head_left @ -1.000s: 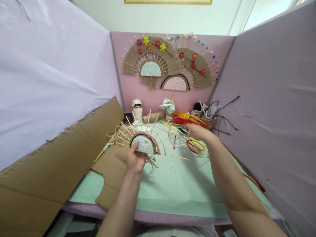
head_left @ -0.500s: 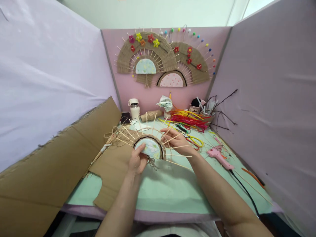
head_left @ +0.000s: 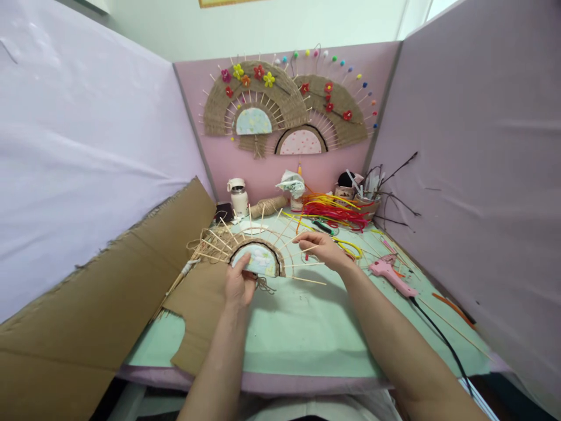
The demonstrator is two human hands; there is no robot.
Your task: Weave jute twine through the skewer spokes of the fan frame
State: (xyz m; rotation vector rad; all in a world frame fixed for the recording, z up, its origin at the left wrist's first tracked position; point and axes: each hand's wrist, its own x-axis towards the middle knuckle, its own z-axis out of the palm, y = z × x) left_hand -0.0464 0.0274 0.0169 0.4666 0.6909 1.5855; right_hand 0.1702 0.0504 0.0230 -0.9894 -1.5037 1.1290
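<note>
My left hand grips the lower left part of a half-round fan frame, its thumb on the pale blue flowered face. Brown twine and a dark band edge the half-round, and thin wooden sticks fan out from its curve. A strand of twine runs loosely across the sticks on the right. My right hand is by the right-hand sticks, thumb and fingers pinched together; what lies in the pinch is too fine to make out. A bundle of twine ends hangs under the fan frame.
A pink glue gun with a black cord lies at right. Behind are scissors, red and yellow pipe cleaners, a twine roll and a white bottle. Cardboard covers the left side. Finished fans hang on the pink panel.
My right hand has come from over the scissors at right to the fan's right-hand sticks, uncovering the glue gun. My left hand keeps its hold, and the fan has tilted slightly and back.
</note>
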